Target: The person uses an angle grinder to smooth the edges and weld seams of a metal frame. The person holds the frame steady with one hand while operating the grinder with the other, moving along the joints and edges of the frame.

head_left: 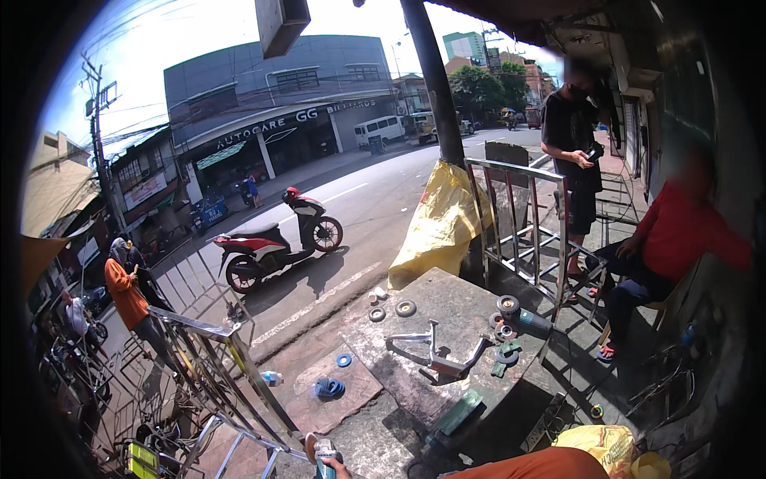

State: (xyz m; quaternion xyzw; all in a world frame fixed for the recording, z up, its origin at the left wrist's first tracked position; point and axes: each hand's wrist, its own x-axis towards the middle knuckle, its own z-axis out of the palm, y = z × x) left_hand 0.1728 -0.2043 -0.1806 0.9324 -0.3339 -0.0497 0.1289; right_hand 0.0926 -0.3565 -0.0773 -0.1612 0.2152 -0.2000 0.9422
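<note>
head view: right hand (341,469) curled round grinder (325,457), metal frame (262,388) crowding it; left hand, can't tell.

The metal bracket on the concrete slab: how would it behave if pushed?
The bracket would likely feel stiff, since it looks made of metal bar. It would probably scrape across the slab rather than roll, given its sprawling, angular shape.

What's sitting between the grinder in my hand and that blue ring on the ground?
A blue coiled bundle lies on the paving between the grinder and the blue ring, nearer the ring; the head view shows this.
</note>
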